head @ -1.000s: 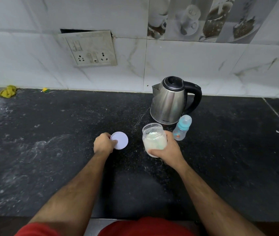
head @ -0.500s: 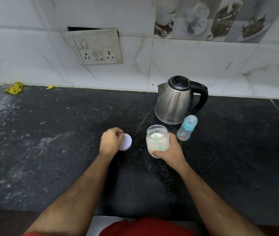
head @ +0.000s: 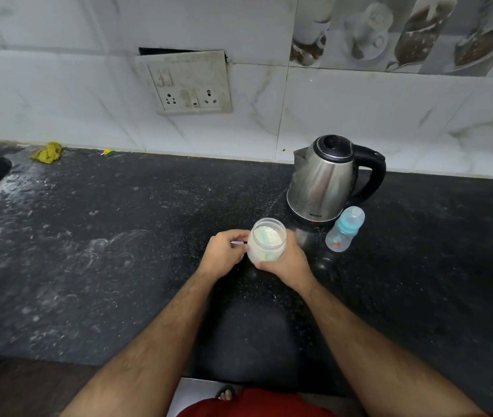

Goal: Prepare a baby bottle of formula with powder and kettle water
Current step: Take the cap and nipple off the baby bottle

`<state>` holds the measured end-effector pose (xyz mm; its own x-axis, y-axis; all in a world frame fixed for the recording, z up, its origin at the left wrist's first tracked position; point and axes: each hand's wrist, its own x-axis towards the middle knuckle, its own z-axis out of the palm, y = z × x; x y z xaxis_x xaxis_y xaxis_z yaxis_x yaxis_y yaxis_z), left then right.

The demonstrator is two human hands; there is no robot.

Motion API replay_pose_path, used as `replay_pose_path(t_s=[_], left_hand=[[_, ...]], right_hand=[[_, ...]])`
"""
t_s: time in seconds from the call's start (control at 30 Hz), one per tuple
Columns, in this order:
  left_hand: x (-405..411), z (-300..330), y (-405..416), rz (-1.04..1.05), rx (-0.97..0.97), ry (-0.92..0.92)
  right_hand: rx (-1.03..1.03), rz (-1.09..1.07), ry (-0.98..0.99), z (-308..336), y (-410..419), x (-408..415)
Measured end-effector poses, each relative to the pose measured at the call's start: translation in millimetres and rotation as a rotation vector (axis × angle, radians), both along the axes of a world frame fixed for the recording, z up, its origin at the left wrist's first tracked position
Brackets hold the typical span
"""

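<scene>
holding the open powder jar (head: 267, 243) in my right hand (head: 284, 261), fingers wrapped round its lower side, near the middle of the black countertop (head: 118, 266); white powder and a pale green scoop show inside; my left hand (head: 224, 254) is curled against the jar's left side, a sliver of white lid (head: 237, 243) pinched in its fingers; the steel kettle (head: 325, 182) stands toward the back edge by the wall, the baby bottle (head: 344, 228) just beside it, teal cap on.
</scene>
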<state>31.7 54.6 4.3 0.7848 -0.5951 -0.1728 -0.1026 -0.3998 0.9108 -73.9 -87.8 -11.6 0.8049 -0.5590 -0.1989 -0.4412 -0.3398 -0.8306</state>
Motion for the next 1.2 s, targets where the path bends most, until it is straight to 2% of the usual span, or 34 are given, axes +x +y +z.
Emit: replay_pose_path(t_s=[0.5, 0.63, 0.73, 0.93, 1.2], left_hand=[[5, -6, 6, 0.001, 0.037, 0.009], [-1, -10, 10, 0.142, 0.052, -0.093], [-20, -7, 11, 0.232, -0.023, -0.166], [-67, -13, -3, 0.095, -0.109, -0.174], [-96, -12, -57, -0.124, -0.095, -0.156]], right_hand=[[-0.076, 0.077, 0.085, 6, -3, 5], [-0.101, 0.064, 0.102, 12, -10, -5], [-0.141, 0.003, 0.064, 12, -20, -19], [-0.151, -0.153, -0.040, 12, -37, -56], [-0.117, -0.269, -0.036, 4, -68, -103]])
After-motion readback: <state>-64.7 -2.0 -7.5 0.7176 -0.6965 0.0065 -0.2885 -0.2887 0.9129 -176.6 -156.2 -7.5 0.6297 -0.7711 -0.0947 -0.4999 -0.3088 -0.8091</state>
